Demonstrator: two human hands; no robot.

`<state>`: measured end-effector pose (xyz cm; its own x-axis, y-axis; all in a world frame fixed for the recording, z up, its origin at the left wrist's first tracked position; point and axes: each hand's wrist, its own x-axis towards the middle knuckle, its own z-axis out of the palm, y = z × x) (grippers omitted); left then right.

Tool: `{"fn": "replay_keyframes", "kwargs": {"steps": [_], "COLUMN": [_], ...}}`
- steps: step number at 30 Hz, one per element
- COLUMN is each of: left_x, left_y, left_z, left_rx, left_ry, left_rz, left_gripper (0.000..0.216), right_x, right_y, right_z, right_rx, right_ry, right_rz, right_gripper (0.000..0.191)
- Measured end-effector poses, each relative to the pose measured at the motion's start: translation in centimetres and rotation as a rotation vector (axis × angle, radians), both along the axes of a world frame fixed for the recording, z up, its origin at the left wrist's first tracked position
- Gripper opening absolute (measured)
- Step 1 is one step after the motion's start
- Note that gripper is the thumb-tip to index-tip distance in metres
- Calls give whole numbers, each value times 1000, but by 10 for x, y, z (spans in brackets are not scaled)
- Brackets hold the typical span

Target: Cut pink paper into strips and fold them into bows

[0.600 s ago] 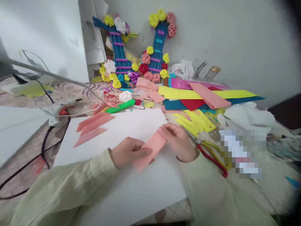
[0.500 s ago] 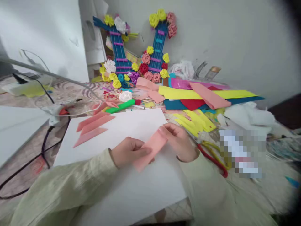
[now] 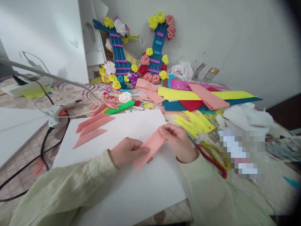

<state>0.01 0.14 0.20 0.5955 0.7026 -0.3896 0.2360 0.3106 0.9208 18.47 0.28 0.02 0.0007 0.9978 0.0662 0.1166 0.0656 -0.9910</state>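
Note:
Between both hands a strip of pink crepe paper (image 3: 150,147) is held at a slant above a white board (image 3: 134,191). My left hand (image 3: 128,153) pinches its lower left part, thumb on top and fingers underneath. The upper right end is gripped by my right hand (image 3: 177,139), with the thumb pressed on the corner. Several cut pink paper pieces (image 3: 95,124) with slanted ends lie on the board's left part. Scissors with red and yellow handles (image 3: 213,157) rest just right of my right hand.
A hot glue gun (image 3: 56,114) with a black cable lies left of the board. Yellow paper strips (image 3: 196,121) and a green glue stick or tube (image 3: 120,107) lie behind it. Two blue flower-decorated guitar-neck shapes (image 3: 119,51) lean at the wall. White crumpled plastic (image 3: 248,114) is at right.
Both hands keep the same pinch on the pink paper strip, which has barely shifted. The view has moved very slightly.

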Motion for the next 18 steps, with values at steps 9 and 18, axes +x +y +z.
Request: {"fn": "replay_keyframes", "kwargs": {"steps": [9, 18], "left_x": [-1, -1], "left_y": [-1, -1], "left_z": [1, 2], "left_rx": [4, 117], "left_ry": [23, 91], "left_rz": [3, -27], "left_gripper": [28, 34], "right_x": [-1, 1], "right_y": [0, -1], "right_z": [2, 2], "right_rx": [-2, 10], "right_ry": [-41, -47], "right_rz": [-6, 32], "right_gripper": [18, 18]}}
